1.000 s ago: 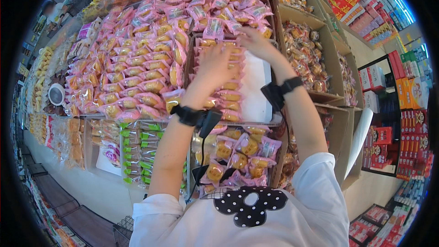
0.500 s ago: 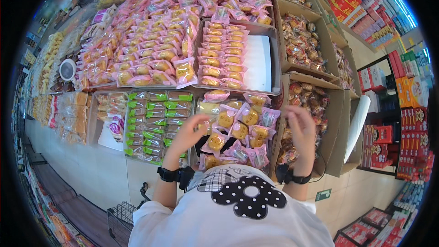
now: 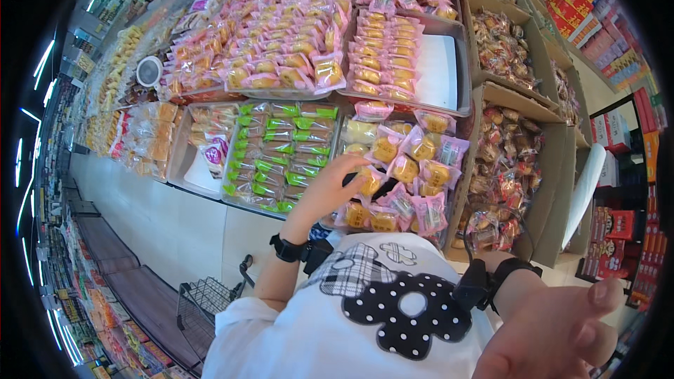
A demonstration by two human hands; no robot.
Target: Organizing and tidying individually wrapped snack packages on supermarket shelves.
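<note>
My left hand (image 3: 330, 189) reaches into the bin of pink-wrapped cakes (image 3: 404, 182), fingers touching one packet; my right hand (image 3: 562, 340) hangs open, empty, near my shirt (image 3: 337, 323).

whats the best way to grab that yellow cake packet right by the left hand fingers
Pinch the yellow cake packet by its flat crimped end seal, coming from above on the near side where the left hand already is. It lies loose on the heap in the tray, and the thin seal gives more purchase than the puffy middle.
</note>
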